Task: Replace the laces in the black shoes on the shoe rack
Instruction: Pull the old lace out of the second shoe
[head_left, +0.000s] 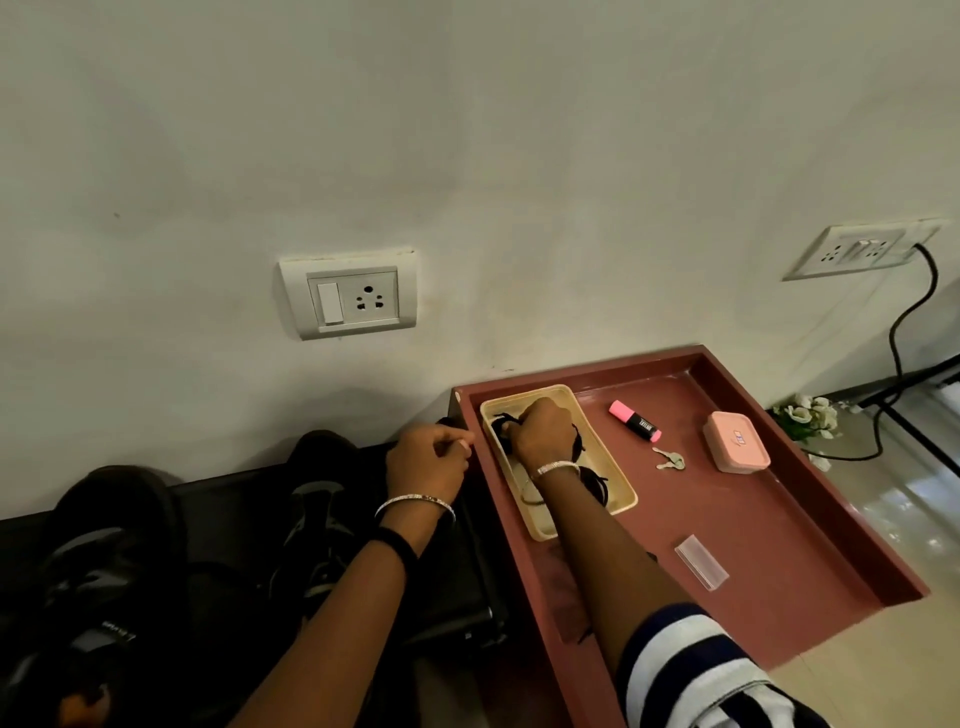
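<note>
- While the pair of black shoes (317, 519) sits on the dark shoe rack (457, 582) at the left, against the wall, the job looks to be at the stage of fetching a lace; no threading is under way.
- Whether the shoes have laces in their eyelets is too dark to tell.
- Black laces (592, 483) lie in a small cream tray (540, 530) at the far left of the red-brown table top (779, 519), just right of the rack.
- Reaching into that tray, the right hand (540, 431) has its fingers curled round a bunch of the laces.
- Hovering at the table's far-left corner, the left hand (426, 457) has its fingers curled in; I cannot tell whether it pinches anything.
</note>
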